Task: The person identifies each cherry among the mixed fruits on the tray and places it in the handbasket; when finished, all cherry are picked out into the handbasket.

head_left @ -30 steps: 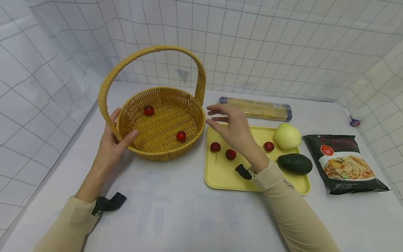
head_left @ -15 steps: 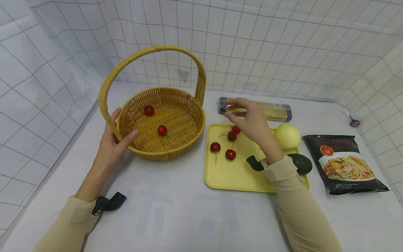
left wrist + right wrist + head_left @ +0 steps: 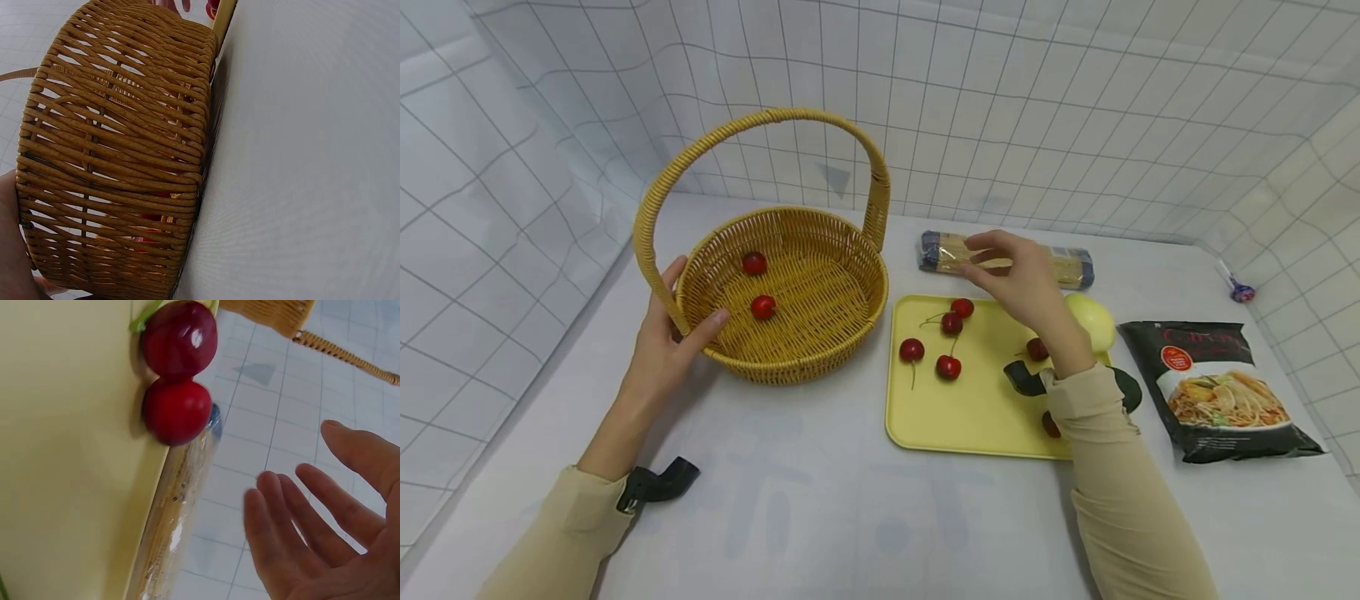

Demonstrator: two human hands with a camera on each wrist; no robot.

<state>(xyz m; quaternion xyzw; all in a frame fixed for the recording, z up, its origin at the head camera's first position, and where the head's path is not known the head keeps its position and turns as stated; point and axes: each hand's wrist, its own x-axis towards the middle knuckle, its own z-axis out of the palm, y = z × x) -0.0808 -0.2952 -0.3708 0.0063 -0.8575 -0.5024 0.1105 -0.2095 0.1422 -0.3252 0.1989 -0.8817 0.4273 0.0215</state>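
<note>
At the left stands a yellow wicker basket (image 3: pixel 812 275) with a tall arched handle. My left hand (image 3: pixel 662 333) grips its left rim, thumb inside and fingers round the outside. Inside lie two red cherries, one farther back (image 3: pixel 755 263) and one nearer (image 3: pixel 763 307). My right hand (image 3: pixel 1026 279) hovers over the back edge of a yellow tray (image 3: pixel 955 417), fingers apart and holding nothing. Several cherries lie on the tray, among them a stemmed cherry (image 3: pixel 948 367) and a touching pair, clear in the right wrist view as a dark cherry (image 3: pixel 180 339) and a brighter cherry (image 3: pixel 177 411).
Behind the tray lies a clear packet of spaghetti (image 3: pixel 946 252). A pale green round fruit (image 3: pixel 1093 321) and a dark green oval one (image 3: pixel 1129 389), partly behind my arm, sit at the tray's right. Farther right are a black noodle packet (image 3: pixel 1225 392) and a lollipop (image 3: pixel 1242 292).
My right hand has moved right, from beside the basket's rim to over the tray's back edge. The nearer cherry in the basket has rolled left. My left hand keeps its place.
</note>
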